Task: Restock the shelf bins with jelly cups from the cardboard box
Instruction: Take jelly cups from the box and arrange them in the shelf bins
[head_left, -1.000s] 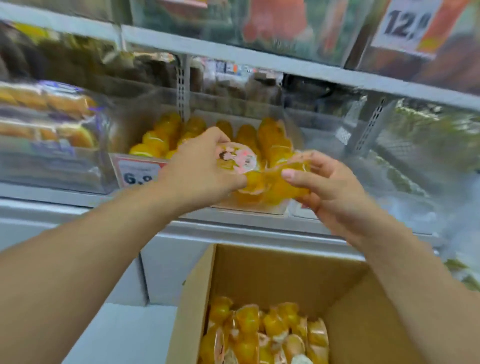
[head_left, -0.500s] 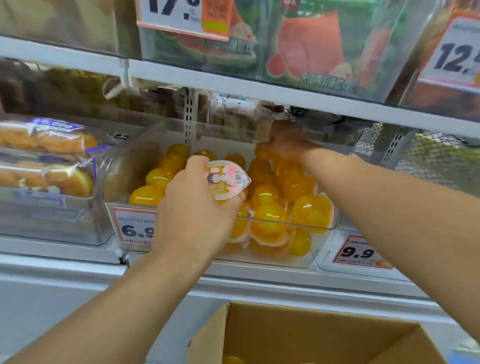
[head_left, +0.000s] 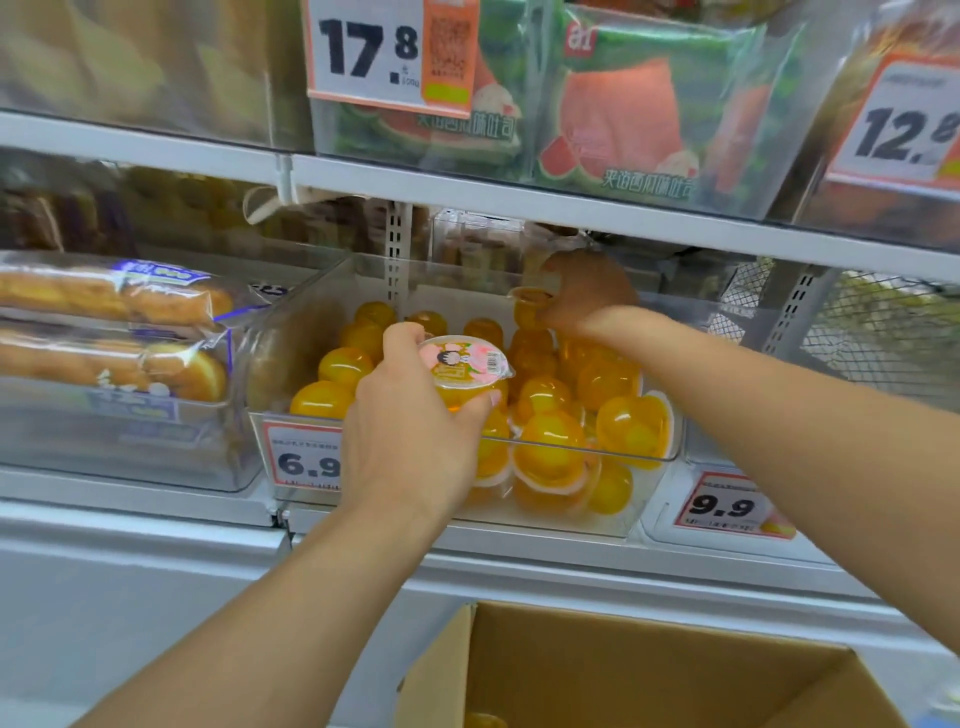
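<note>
A clear shelf bin (head_left: 582, 512) on the middle shelf holds several orange jelly cups (head_left: 550, 447). My left hand (head_left: 410, 431) grips one jelly cup (head_left: 467, 369) with a pink printed lid, upright, just above the bin's front edge. My right hand (head_left: 587, 291) reaches deep over the back of the bin and pinches another orange jelly cup (head_left: 527, 306) under the upper shelf. The open cardboard box (head_left: 649, 670) stands below at the bottom; one cup (head_left: 483, 719) peeks from its lower edge.
A bin of wrapped bread loaves (head_left: 114, 332) sits to the left. Price tags read 6.9 (head_left: 304, 457) and 9.9 (head_left: 724, 504). The white upper shelf (head_left: 519, 202) carries watermelon-print packs (head_left: 623, 114). A wire mesh panel (head_left: 872, 332) stands to the right.
The view tilted up, so less of the box shows. My right hand went from the bin's front to its back with a cup. My left hand stayed over the front edge holding its cup.
</note>
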